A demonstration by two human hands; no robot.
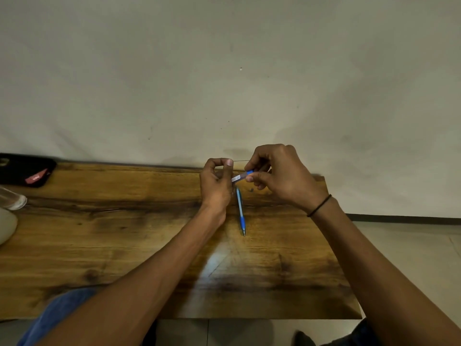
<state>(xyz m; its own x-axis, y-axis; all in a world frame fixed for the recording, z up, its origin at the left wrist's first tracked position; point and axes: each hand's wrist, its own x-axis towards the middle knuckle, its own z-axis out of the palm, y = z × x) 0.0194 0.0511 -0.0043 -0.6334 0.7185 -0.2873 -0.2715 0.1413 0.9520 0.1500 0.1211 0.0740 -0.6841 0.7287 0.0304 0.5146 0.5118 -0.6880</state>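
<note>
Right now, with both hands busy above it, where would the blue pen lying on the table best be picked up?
The blue pen lies flat, tip toward the person. Probably pinch its blue grip near the tip from above, coming from the right: its far end lies close against the left hand, whose wrist crowds its left side.

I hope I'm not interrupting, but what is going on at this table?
A person at a wooden table is working on a small pen part, clear with a blue band, held between both hands. The left hand holds its labelled end and the right hand pinches the blue end. A thin dark strand also runs between the hands; what it is cannot be told. A blue pen lies on the table just below.
</note>
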